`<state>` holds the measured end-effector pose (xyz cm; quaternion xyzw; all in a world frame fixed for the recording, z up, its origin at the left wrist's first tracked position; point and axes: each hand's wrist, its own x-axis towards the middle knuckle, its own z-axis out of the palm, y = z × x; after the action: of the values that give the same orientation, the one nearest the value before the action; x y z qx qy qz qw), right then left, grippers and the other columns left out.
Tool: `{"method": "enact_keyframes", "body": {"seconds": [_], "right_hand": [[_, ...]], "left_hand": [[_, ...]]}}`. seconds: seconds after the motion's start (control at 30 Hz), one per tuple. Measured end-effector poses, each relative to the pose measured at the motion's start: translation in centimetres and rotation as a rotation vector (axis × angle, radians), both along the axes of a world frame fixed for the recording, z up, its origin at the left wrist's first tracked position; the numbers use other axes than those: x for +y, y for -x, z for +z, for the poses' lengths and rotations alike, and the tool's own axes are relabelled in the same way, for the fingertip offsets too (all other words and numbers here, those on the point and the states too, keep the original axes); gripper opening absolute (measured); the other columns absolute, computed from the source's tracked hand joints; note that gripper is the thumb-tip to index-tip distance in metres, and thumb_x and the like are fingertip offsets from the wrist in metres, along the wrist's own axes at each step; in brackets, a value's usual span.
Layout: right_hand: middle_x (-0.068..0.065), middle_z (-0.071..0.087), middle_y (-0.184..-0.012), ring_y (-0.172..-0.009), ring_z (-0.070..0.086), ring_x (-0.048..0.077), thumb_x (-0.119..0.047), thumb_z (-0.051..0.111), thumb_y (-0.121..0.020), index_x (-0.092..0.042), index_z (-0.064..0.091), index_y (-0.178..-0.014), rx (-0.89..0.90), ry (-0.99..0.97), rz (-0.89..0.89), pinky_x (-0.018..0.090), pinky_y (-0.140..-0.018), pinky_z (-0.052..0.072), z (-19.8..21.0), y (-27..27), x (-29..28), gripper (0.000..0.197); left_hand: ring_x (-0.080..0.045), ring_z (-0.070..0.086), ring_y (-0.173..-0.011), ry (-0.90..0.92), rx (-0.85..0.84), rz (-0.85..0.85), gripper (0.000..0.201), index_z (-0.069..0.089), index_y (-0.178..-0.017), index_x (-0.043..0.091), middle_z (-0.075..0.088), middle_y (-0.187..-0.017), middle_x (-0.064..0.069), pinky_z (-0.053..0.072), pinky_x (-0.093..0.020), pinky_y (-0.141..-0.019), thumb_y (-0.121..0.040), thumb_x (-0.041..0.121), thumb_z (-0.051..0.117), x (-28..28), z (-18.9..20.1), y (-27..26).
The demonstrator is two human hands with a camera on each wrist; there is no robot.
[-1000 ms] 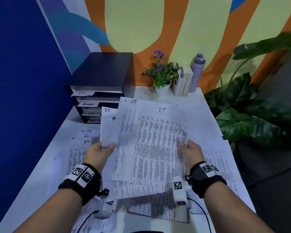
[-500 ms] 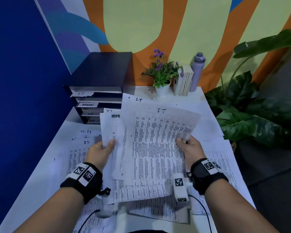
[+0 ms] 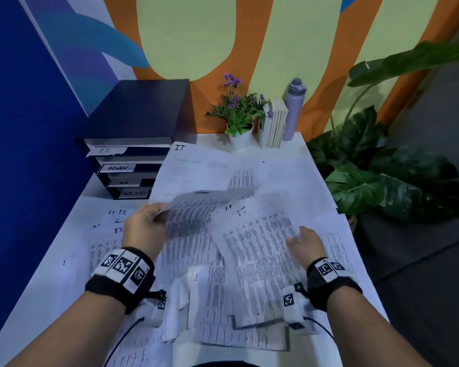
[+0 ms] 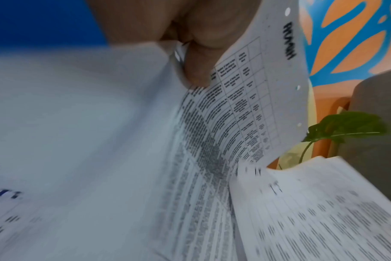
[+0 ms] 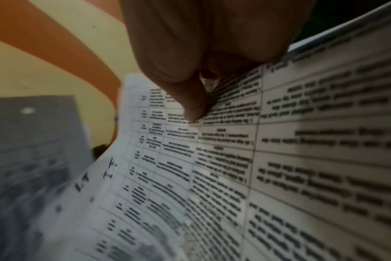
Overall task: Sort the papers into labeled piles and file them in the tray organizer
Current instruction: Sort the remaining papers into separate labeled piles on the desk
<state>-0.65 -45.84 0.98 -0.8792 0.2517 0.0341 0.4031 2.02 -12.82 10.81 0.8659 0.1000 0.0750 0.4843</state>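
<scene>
My left hand pinches the edge of one sheet, thumb on top and fingers under; the left wrist view shows a hand-written heading on it that looks like ADMIN. The sheet bows up and runs off toward 2 o'clock from that hand, its long axis lying roughly 8 to 2.

My right hand pinches the right edge of the I.T. stack, thumb pressed on the print. That stack slants from my right thumb down toward 7 o'clock, over the loose papers on the table.

What the next move turns on, I judge: the organizer sits at 11 o'clock from my left hand, well apart, its slots facing me. The ADMIN slot is second from the top, under the IT slot. My left hand is the nearer one, so it should carry the sheet, turned so a short edge leads in.
</scene>
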Motion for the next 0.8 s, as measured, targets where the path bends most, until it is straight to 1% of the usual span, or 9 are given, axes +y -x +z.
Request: {"method": "enact_keyframes", "body": {"seconds": [0.1, 0.17, 0.3, 0.37, 0.43, 0.57, 0.67, 0.73, 0.8], "right_hand": [[0.004, 0.046, -0.067, -0.072, 0.048, 0.026, -0.003, 0.053, -0.085, -0.009, 0.046, -0.07, 0.012, 0.033, -0.199, 0.028, -0.063, 0.036, 0.3, 1.0, -3.8, 0.018], [0.01, 0.052, -0.069, -0.073, 0.053, 0.031, 0.001, 0.053, -0.081, -0.004, 0.054, -0.077, 0.051, 0.041, -0.273, 0.029, -0.062, 0.037, 0.7, 1.9, -6.0, 0.006], [0.016, 0.066, -0.085, -0.077, 0.06, 0.029, 0.0, 0.057, -0.08, -0.008, 0.066, -0.09, 0.057, -0.039, -0.366, 0.027, -0.07, 0.045, 1.1, 3.4, -9.0, 0.016], [0.011, 0.066, -0.082, -0.073, 0.06, 0.024, 0.003, 0.056, -0.082, -0.011, 0.066, -0.093, -0.004, -0.149, -0.403, 0.021, -0.063, 0.047, 1.5, 3.8, -9.6, 0.02], [0.007, 0.066, -0.082, -0.071, 0.06, 0.02, 0.005, 0.057, -0.084, -0.011, 0.066, -0.098, -0.083, -0.268, -0.415, 0.02, -0.061, 0.047, 2.3, 3.8, -9.4, 0.023], [0.006, 0.069, -0.08, -0.072, 0.063, 0.023, -0.003, 0.061, -0.083, -0.017, 0.069, -0.083, -0.196, -0.407, -0.319, 0.03, -0.065, 0.05, 3.5, 1.5, -6.3, 0.016], [0.007, 0.071, -0.076, -0.069, 0.064, 0.023, 0.002, 0.061, -0.084, -0.015, 0.069, -0.085, -0.237, -0.579, -0.185, 0.036, -0.064, 0.054, 4.9, -0.6, -2.2, 0.018], [0.012, 0.073, -0.083, -0.073, 0.067, 0.025, 0.004, 0.062, -0.082, -0.014, 0.07, -0.095, -0.235, -0.686, -0.103, 0.042, -0.069, 0.057, 5.9, -1.7, 0.5, 0.024], [0.015, 0.071, -0.084, -0.073, 0.063, 0.025, 0.002, 0.062, -0.081, -0.016, 0.07, -0.099, -0.248, -0.716, -0.039, 0.043, -0.068, 0.052, 6.4, -2.6, 2.2, 0.026]], "left_hand": [[-0.019, 0.058, -0.086, 0.003, -0.05, -0.006, 0.016, 0.072, -0.102, 0.011, 0.065, -0.091, -0.001, 0.042, -0.026, -0.082, -0.094, 0.011, 0.059, -0.8, 0.4, -0.4], [-0.019, 0.058, -0.084, 0.023, -0.039, -0.026, 0.015, 0.071, -0.094, 0.016, 0.066, -0.09, -0.002, 0.04, -0.023, -0.077, -0.094, 0.01, 0.058, -0.9, 0.1, -0.8], [-0.017, 0.058, -0.073, 0.111, -0.021, -0.053, 0.033, 0.066, -0.08, 0.03, 0.067, -0.085, -0.004, 0.042, -0.006, -0.058, -0.091, -0.001, 0.058, -1.0, -0.9, -1.3], [-0.016, 0.059, -0.065, 0.173, 0.005, -0.069, 0.03, 0.067, -0.081, 0.022, 0.065, -0.08, -0.003, 0.042, -0.006, -0.049, -0.09, -0.005, 0.057, -1.2, -0.7, -1.3], [-0.012, 0.056, -0.06, 0.258, 0.063, -0.083, 0.02, 0.063, -0.08, 0.016, 0.062, -0.075, -0.002, 0.043, -0.01, -0.049, -0.09, -0.001, 0.058, -1.5, -0.4, -1.0], [-0.016, 0.055, -0.072, 0.33, 0.17, -0.083, 0.011, 0.066, -0.072, 0.019, 0.061, -0.072, -0.003, 0.043, -0.027, -0.075, -0.08, 0.011, 0.069, -2.2, -1.3, -0.9], [-0.011, 0.056, -0.06, 0.328, 0.216, -0.194, 0.027, 0.062, -0.066, 0.01, 0.06, -0.06, 0.003, 0.045, -0.02, -0.065, -0.09, -0.001, 0.058, -4.2, -0.8, -0.3], [-0.008, 0.051, -0.053, 0.323, 0.229, -0.262, 0.035, 0.059, -0.061, 0.012, 0.054, -0.054, 0.006, 0.04, -0.017, -0.055, -0.092, -0.003, 0.054, -5.9, 0.2, 0.2], [-0.002, 0.049, -0.049, 0.397, 0.154, -0.218, 0.042, 0.061, -0.06, 0.018, 0.054, -0.053, 0.012, 0.042, -0.016, -0.054, -0.089, -0.012, 0.052, -6.5, 0.3, -0.2]]}}
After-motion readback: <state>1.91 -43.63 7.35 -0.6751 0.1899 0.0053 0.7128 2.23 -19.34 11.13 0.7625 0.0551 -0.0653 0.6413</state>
